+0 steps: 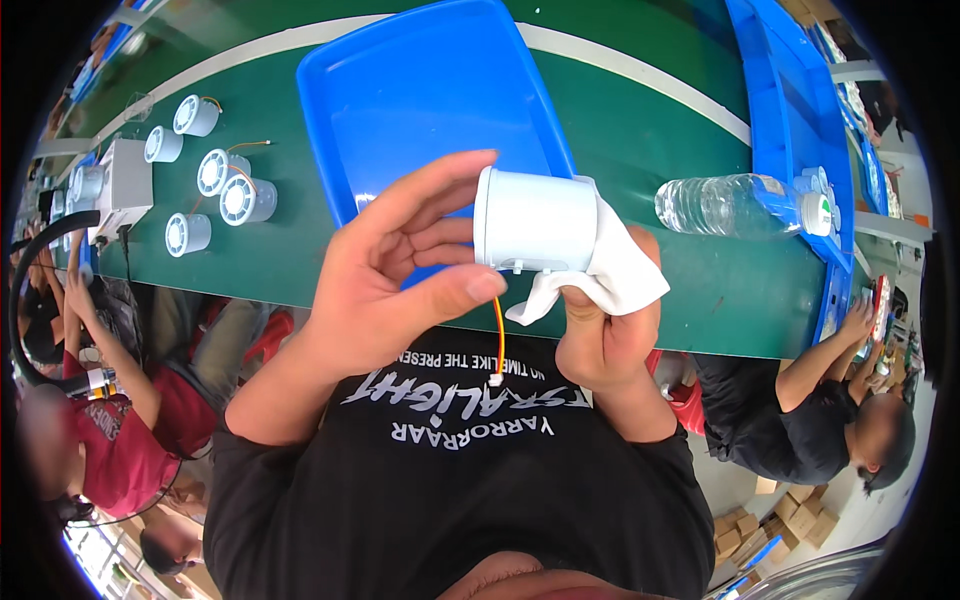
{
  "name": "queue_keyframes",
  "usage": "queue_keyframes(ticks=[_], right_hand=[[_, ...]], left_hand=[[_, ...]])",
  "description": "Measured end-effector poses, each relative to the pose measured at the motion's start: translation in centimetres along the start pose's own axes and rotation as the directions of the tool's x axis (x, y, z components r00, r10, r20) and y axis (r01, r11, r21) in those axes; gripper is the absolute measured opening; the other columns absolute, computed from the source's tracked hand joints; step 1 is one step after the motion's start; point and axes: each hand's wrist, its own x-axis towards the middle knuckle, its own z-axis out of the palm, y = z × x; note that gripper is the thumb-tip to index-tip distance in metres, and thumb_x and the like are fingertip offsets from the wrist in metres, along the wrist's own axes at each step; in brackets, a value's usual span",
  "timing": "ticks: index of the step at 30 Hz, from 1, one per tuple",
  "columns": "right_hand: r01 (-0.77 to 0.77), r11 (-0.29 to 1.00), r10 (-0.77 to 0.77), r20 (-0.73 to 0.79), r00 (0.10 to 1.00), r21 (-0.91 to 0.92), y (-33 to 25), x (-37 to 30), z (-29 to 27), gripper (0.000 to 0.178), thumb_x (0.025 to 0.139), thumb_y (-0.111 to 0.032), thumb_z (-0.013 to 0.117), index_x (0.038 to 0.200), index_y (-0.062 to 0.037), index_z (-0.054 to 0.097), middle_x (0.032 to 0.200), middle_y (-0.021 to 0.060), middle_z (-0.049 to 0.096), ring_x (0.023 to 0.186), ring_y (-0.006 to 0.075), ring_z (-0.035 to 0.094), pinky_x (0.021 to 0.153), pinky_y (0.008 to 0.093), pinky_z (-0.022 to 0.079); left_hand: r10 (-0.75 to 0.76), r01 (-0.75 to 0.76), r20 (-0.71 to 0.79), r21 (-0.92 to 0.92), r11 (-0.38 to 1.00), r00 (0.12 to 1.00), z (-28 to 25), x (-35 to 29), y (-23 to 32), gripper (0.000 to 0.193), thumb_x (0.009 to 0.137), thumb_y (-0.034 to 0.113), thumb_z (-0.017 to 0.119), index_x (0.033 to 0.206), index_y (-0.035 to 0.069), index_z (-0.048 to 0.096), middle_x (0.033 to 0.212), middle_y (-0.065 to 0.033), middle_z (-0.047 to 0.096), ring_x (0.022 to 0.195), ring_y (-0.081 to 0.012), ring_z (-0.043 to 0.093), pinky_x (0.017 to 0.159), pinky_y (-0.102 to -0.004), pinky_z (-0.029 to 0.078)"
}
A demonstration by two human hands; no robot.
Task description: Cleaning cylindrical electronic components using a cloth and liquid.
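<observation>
In front of my chest I have a pale cylindrical fan unit (535, 222), lying on its side. A thin red and yellow wire (500, 335) hangs from its left end, with a small white plug at the tip. My left hand (405, 262) is curved about the left rim, thumb below and fingers above and behind. A white cloth (625, 265) is bunched in my right hand (610, 335) and covers the unit's right end. Most of the right fingers are hidden behind the cloth and the unit.
Beyond my hands lies a blue tray (420, 90) on the green table (640, 130). Several similar fan units (248, 200) stand at the left beside a white box (125, 185). A clear bottle (725, 205) lies at the right by a blue rack (790, 110). Co-workers sit on both sides.
</observation>
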Motion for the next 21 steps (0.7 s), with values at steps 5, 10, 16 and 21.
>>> queue_keyframes(ticks=[5, 10, 16, 21], right_hand=[[-0.119, 0.974, 0.145, -0.126, 0.981, 0.192, 0.1, -0.2, -0.2, 0.030, 0.095, -0.011, 0.066, 0.116, 0.0092, 0.062, 0.110, 0.0217, 0.063, 0.094, 0.0285, 0.063, 0.080, 0.0356, 0.051], [0.156, 0.966, -0.155, 0.021, 0.988, -0.207, -1.7, 2.4, -1.6, 0.034, 0.073, -0.011, 0.078, 0.104, 0.0015, 0.073, 0.109, 0.0142, 0.070, 0.106, 0.0379, 0.066, 0.087, 0.0431, 0.052], [-0.256, 0.913, 0.296, -0.085, 0.951, 0.318, 0.4, 1.7, -2.1, 0.024, 0.096, -0.012, 0.067, 0.111, 0.0070, 0.067, 0.109, 0.0206, 0.070, 0.096, 0.0251, 0.069, 0.080, 0.0348, 0.055], [-0.271, 0.887, 0.283, 0.026, 0.959, 0.374, 0.1, -0.6, -0.8, 0.028, 0.088, -0.005, 0.073, 0.111, 0.0082, 0.065, 0.109, 0.0187, 0.066, 0.097, 0.0280, 0.062, 0.084, 0.0371, 0.048]], left_hand=[[0.070, -0.066, -0.014, 0.186, 0.980, 0.997, -0.4, 0.2, -0.1, 0.072, 0.082, -0.003, 0.078, 0.145, -0.003, 0.043, 0.135, -0.0173, 0.058, 0.113, -0.0225, 0.065, 0.099, -0.0354, 0.053], [0.213, -0.201, 0.016, 0.408, 0.891, 0.977, -0.4, -0.1, 0.0, 0.070, 0.077, -0.005, 0.081, 0.139, -0.004, 0.048, 0.130, -0.0158, 0.061, 0.110, -0.0235, 0.067, 0.095, -0.0363, 0.056], [0.204, -0.177, -0.043, 0.353, 0.919, 0.978, -0.4, -0.2, 0.8, 0.070, 0.077, -0.005, 0.081, 0.139, -0.003, 0.048, 0.127, -0.0162, 0.063, 0.108, -0.0227, 0.068, 0.094, -0.0352, 0.056], [0.115, -0.102, -0.090, 0.143, 0.984, 0.989, -0.5, -0.2, 1.1, 0.070, 0.078, -0.003, 0.082, 0.140, -0.003, 0.047, 0.127, -0.0176, 0.063, 0.107, -0.0215, 0.068, 0.094, -0.0341, 0.055]])
